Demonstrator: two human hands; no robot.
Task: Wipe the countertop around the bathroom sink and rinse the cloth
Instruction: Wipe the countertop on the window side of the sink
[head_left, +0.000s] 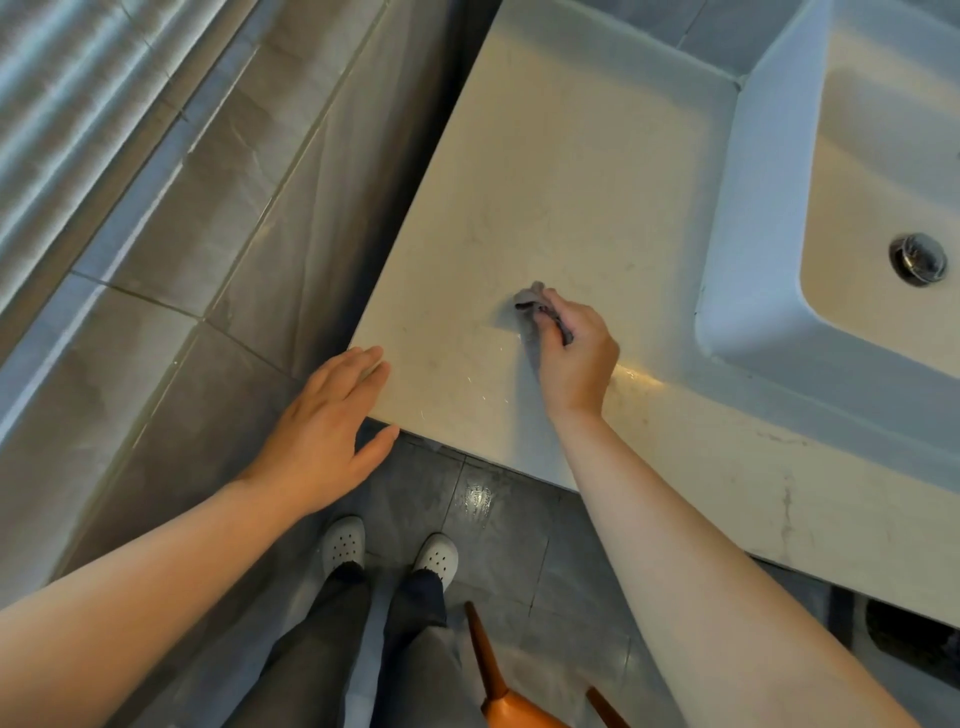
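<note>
Reaching both bare forearms up from the bottom of the view, standing in pale shoes (343, 543) on the tiled floor (519, 566) at the near corner of the desk (545, 182). Resting the left hand (322, 431) flat, fingers straight and slightly spread, fingertips lying over that corner, thumb hanging below the edge, holding nothing. Gripping a small grey cloth (535, 301) in the right hand (576, 353), fingers curled round it, pressing the bunched wad onto the bare middle of the desk, apart from the white rim of the sink (769, 208). Judging the wiping as under way and the rinsing as not yet begun.

Risking narrow passes and missed strips, with the cloth wadded so small under the fingers. Possibly leaving the brownish marks (787, 499) along the front edge, nearer the sink, untouched while working only this patch. Risking pushing the wet sheen (639, 376) beside the right wrist over the front edge and adding to the shiny patch (478, 496) on the floor just ahead of the shoes, so inviting a slip. Risking the left hand sliding off the corner if leaning on it, being only partly supported there. Risking knocking the orange object (498, 696) by the right leg when stepping toward the sink to rinse.
</note>
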